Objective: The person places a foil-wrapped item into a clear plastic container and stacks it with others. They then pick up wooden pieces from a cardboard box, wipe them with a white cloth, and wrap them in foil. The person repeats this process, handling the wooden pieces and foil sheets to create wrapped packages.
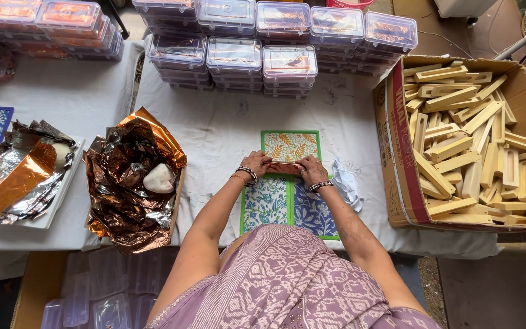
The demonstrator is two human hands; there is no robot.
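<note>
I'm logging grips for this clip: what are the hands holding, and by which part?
Both hands, left hand and right hand, hold one small reddish-brown block by its two short ends.

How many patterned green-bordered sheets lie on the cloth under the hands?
3: an orange leaf sheet beyond the hands, a green floral sheet nearer left, a blue floral sheet nearer right. Others may be hidden.

We see a cloth-covered desk (226, 122) carrying stacked clear boxes (234, 58) at twelve o'clock, patterned mats (290, 146) centrally, copper foil (130, 176) at nine, a carton (397, 152) at three.
</note>
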